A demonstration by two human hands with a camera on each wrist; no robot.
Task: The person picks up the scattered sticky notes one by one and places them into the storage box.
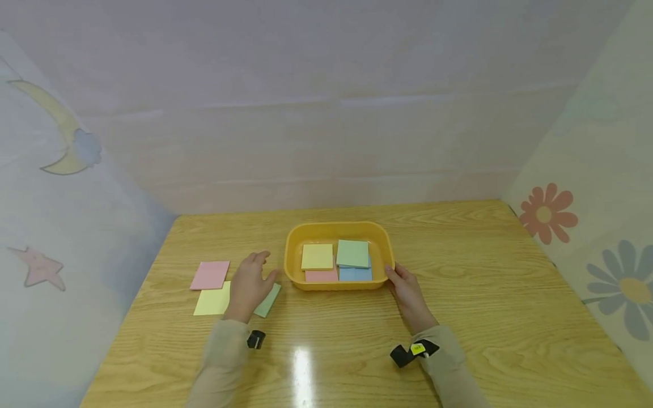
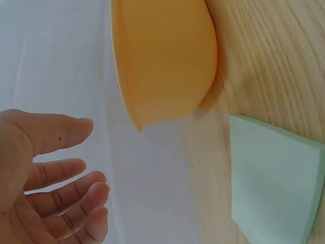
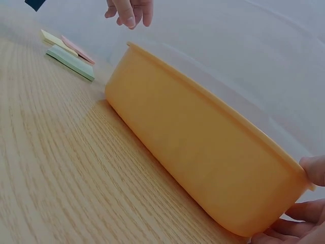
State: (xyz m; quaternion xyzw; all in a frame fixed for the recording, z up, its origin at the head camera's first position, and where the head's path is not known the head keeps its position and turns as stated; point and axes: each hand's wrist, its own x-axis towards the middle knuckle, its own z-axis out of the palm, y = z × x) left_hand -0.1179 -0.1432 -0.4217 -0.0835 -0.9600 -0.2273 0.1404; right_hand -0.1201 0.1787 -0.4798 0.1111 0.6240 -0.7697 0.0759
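A yellow-orange plastic basin (image 1: 331, 286) stands on the table, its long side toward me. My right hand (image 1: 410, 297) grips its near right corner, thumb on the rim and fingers against the outer wall. Inside lie a yellow note pad (image 1: 317, 256) over a pink one (image 1: 321, 276), and a green pad (image 1: 353, 253) over blue (image 1: 355, 275). Left of the basin my left hand (image 1: 249, 288) hovers apart from it, fingers spread and loosely bent, holding nothing. Below that hand a green note pad (image 2: 277, 178) lies on the table, partly hidden in the head view.
Farther left, a pink note pad (image 1: 210, 275) overlaps a yellow note pad (image 1: 210, 303) on the wooden table (image 1: 484, 283). A pale cloth wall (image 1: 326, 141) closes off the back, and printed panels stand at both sides.
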